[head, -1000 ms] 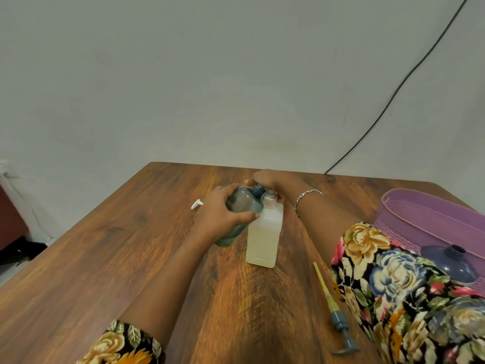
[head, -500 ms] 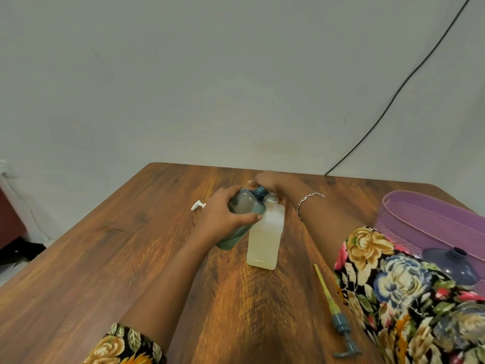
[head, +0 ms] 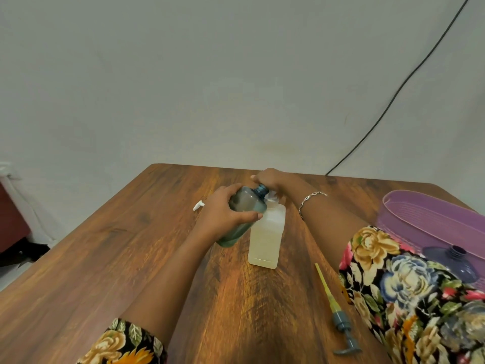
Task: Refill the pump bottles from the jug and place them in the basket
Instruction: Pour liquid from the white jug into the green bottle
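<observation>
My left hand (head: 223,215) grips a blue-green translucent bottle (head: 242,219), tilted so its open neck meets the top of a pale rectangular jug (head: 265,237). The jug stands upright on the wooden table (head: 105,258) and holds yellowish liquid. Behind both necks, my right hand (head: 270,177) curls around the spot where they meet; its fingertips are hidden. A grey pump head with a yellow tube (head: 337,315) lies loose on the table to the right. The purple basket (head: 430,214) stands at the right edge with a purple bottle (head: 458,264) inside, uncapped.
A small white pump part (head: 198,205) lies on the table left of my left hand. A black cable (head: 393,101) runs down the wall behind. My floral sleeve (head: 409,298) covers part of the basket. The table's left edge drops to the floor.
Both hands and both containers stay in nearly the same place; only the view shifts slightly.
</observation>
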`<state>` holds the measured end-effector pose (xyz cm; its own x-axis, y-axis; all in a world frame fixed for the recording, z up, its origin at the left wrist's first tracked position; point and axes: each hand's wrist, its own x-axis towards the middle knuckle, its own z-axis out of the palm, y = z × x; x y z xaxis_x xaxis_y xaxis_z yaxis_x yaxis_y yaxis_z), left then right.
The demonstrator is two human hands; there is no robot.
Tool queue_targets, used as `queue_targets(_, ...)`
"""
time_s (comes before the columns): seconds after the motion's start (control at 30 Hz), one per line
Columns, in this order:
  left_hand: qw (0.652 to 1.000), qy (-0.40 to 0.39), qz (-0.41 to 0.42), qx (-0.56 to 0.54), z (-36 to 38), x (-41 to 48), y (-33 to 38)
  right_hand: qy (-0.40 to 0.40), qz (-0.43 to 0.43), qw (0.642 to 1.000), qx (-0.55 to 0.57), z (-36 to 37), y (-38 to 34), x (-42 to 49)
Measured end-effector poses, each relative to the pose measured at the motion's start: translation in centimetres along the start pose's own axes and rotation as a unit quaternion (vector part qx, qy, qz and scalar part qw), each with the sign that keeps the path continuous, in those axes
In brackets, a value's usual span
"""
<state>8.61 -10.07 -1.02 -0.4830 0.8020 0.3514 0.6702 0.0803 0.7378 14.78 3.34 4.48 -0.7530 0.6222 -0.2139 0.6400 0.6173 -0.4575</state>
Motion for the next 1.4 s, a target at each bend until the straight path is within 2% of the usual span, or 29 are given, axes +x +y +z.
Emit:
queue_targets(0.17,1.000,-0.007,-0.011,0.012,-0.1,-0.1,-0.3,0.018,0.007,0.999,-0.032,0.4,0.1,0.1)
queue_targets(0.33,1.000,-0.010,-0.017,-0.003,-0.2,0.0,0.1,0.034,0.029,0.994,0.102,0.0,-0.2,-0.2)
queue_targets(0.53,1.000,-0.007,-0.009,0.007,-0.4,0.5,0.6,0.030,0.047,0.984,0.172,-0.5,0.2,-0.6)
queue_targets(0.67,1.000,-0.022,-0.006,0.000,-0.2,0.2,0.1,0.047,0.020,0.997,0.060,0.4,0.8,0.4)
queue_targets(0.87,0.999,-0.034,-0.011,-0.014,-0.2,0.1,-0.4,0.054,0.031,0.997,0.049,0.7,0.7,0.7)
queue_targets(0.97,0.999,-0.019,-0.010,-0.025,-0.3,0.4,0.1,0.035,0.034,0.994,0.102,0.1,0.8,0.7)
queue_targets(1.07,1.000,-0.010,-0.006,-0.012,-0.4,0.8,0.5,0.052,0.040,0.986,0.152,-0.3,1.0,0.8)
queue_targets(1.23,0.999,-0.026,-0.011,-0.015,-0.3,0.6,-0.2,0.039,0.030,0.996,0.069,0.3,1.0,0.6)
queue_targets(1.4,0.999,-0.035,-0.015,-0.023,-0.3,0.2,-0.7,0.053,0.022,0.997,0.049,0.7,0.6,0.8)
